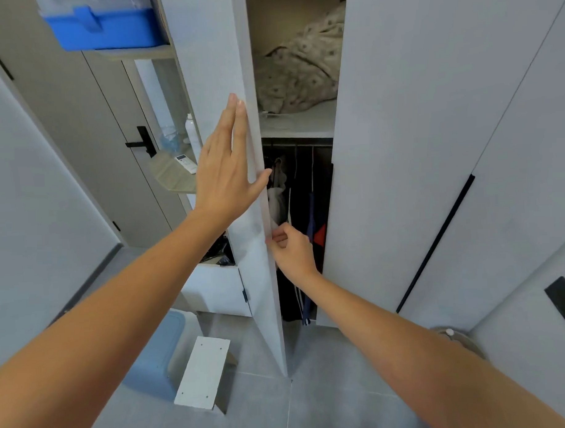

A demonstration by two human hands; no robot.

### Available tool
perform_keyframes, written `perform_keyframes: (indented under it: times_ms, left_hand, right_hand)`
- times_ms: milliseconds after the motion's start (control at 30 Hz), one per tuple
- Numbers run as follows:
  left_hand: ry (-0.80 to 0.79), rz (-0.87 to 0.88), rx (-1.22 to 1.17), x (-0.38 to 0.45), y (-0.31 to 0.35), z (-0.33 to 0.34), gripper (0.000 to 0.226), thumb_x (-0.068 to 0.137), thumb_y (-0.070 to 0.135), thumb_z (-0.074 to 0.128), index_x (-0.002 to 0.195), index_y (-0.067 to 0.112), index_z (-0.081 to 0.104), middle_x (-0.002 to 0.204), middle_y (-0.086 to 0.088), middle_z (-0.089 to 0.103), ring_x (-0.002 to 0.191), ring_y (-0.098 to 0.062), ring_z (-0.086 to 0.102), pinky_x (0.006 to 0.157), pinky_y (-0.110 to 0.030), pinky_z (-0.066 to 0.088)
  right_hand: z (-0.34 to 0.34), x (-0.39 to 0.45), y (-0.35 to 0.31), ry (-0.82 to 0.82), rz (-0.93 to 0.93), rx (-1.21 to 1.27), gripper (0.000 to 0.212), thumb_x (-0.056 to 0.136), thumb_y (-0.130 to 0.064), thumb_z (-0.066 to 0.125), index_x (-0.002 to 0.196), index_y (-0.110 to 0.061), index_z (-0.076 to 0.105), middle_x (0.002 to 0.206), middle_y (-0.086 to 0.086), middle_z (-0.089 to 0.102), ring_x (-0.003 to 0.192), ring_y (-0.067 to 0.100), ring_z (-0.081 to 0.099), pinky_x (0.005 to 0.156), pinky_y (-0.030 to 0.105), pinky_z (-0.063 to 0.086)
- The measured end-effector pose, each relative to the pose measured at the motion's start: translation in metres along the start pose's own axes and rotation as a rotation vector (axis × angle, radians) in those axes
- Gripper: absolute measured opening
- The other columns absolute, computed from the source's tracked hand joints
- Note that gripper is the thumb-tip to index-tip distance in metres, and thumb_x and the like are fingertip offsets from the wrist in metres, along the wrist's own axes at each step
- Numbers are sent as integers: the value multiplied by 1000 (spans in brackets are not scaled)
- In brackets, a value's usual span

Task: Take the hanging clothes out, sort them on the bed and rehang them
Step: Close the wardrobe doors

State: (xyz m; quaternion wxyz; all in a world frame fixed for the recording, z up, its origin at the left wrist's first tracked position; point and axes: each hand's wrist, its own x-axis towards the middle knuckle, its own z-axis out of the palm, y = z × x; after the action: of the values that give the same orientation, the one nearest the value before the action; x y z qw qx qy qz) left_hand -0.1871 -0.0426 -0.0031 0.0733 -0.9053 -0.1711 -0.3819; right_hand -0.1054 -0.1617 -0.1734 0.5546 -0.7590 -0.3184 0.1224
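Hands are set on the edge of a grey wardrobe door [218, 72] that stands partly open. The left hand [223, 171] is laid flat against the door's outer face, fingers straight and close together, with the thumb spread toward the door's edge. Lower down the same edge, the right hand [292, 248] is curled, its fingertips pinched on the edge of the door.

Just beyond the right hand, in the dark gap between this door and the closed door [416, 145] to its right, hanging clothes [311, 219] are seen: dark garments, something white next to the edge being held, and a blue piece with a red patch just right of the right hand's knuckles. They are hung from a rail [299, 145] above both hands' reach point, under a shelf on which a patterned quilt [301, 69] is heaped.

To the left of the left hand, a shelf [174, 176] with a white remote control [186, 163] and a bottle is seen. Below both arms, a small white stool [203, 373] and a blue bin [158, 352] are set on the grey tiled floor [329, 404]. A blue box [105, 28] is placed high above the left hand.
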Motion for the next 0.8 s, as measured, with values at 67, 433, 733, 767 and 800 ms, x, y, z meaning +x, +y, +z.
perform_keyframes:
  times_ms: [67, 433, 733, 767, 800]
  left_hand:
    - [23, -29, -47, -13, -10, -11, 109, 92, 42, 68, 166, 6, -4, 176, -12, 3, 157, -25, 28, 108, -37, 47]
    - [-70, -349, -179, -98, -84, -23, 103, 92, 16, 67, 165, 8, -5, 150, -18, 47, 79, -37, 57, 59, -45, 48]
    - [-56, -564, -177, -126, -112, -2, 84, 97, 16, 65, 159, 3, 11, 90, -10, 51, 68, -33, 49, 60, -47, 44]
    - [-65, -587, -173, -130, -115, 1, 79, 97, 18, 66, 156, 3, 16, 90, -11, 52, 70, -35, 52, 61, -49, 47]
    - [-79, -622, -171, -135, -119, 4, 73, 97, 21, 67, 151, 5, 21, 91, -13, 55, 72, -39, 57, 63, -51, 50]
  right_hand:
    - [17, -13, -7, -42, -3, 23, 13, 97, -22, 69, 109, -17, 70, 98, -10, 69, 90, 0, 66, 81, 22, 55]
    - [48, -28, 38, -177, 33, -31, 33, 100, -17, 67, 133, -18, 63, 126, -1, 67, 119, 9, 62, 110, 32, 50]
    - [7, 38, 87, -92, 87, -215, 36, 102, -17, 60, 138, -16, 58, 138, 3, 63, 130, 18, 59, 112, 36, 48]
    - [4, 48, 90, -95, 79, -222, 35, 102, -18, 60, 138, -17, 58, 138, 2, 63, 130, 18, 58, 111, 36, 48]
    - [0, 59, 93, -98, 71, -230, 35, 103, -18, 59, 138, -17, 57, 138, 2, 62, 130, 19, 58, 110, 35, 47]
